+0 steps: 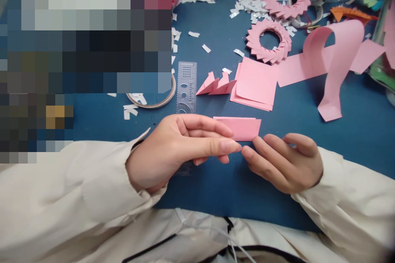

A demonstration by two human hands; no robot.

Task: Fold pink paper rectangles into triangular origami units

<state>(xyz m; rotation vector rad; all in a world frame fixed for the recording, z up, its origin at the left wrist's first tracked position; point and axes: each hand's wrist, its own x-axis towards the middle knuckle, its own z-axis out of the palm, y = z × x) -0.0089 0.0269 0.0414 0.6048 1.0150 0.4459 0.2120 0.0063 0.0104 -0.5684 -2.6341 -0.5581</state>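
Note:
A folded pink paper strip (243,128) shows its long side just beyond my fingers, with its lower left part hidden. My left hand (185,139) is closed, with its index finger against the paper and its thumb stretched along the near edge. The fingers of my right hand (284,162) are extended and slightly bent. Their tips are by the paper's lower right corner and near my left thumb tip; whether they touch it is unclear. Just beyond lie a stack of pink paper squares (256,84) and pointed folded pink pieces (216,85).
A clear plastic ruler (186,84) lies partly under my left hand. Pink folded-paper rings (268,41) and a curling pink paper strip (335,55) are farther back. White paper scraps (247,6) litter the blue table (212,197). The upper left is blurred into blocks.

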